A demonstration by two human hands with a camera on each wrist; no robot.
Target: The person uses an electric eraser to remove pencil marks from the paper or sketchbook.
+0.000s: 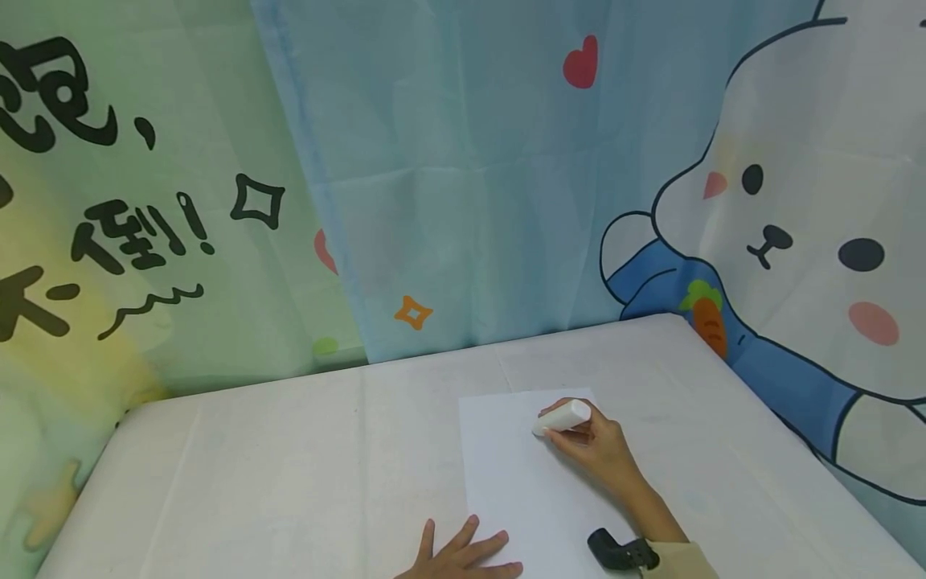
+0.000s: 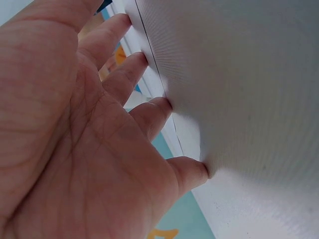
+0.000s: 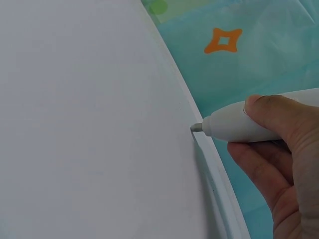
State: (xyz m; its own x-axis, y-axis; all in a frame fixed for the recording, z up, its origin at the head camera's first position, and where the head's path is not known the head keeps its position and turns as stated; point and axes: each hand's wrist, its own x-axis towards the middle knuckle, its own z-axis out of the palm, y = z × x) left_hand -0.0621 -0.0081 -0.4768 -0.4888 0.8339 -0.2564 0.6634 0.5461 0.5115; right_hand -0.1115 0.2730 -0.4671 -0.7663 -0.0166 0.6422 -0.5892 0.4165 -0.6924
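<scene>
My right hand (image 1: 595, 446) grips a thick white pen-shaped tool (image 1: 563, 417) over the upper part of a white sheet of paper (image 1: 506, 458). In the right wrist view, the thumb and fingers of that hand (image 3: 279, 149) pinch the tool's tapered body (image 3: 239, 122), and its short grey tip (image 3: 196, 128) meets the white surface. Spread fingers of my left hand (image 1: 466, 557) rest on the lower left part of the paper. From the left wrist, the palm (image 2: 99, 149) shows with the fingertips pressing down on the white surface (image 2: 239, 99). No mark on the paper can be made out.
The paper lies on a table covered in white cloth (image 1: 289, 474). A black strap mount (image 1: 618, 551) sits on my right wrist by the beige sleeve (image 1: 683, 559). Behind the table hangs a printed curtain (image 1: 463, 185) with cartoon figures and lettering.
</scene>
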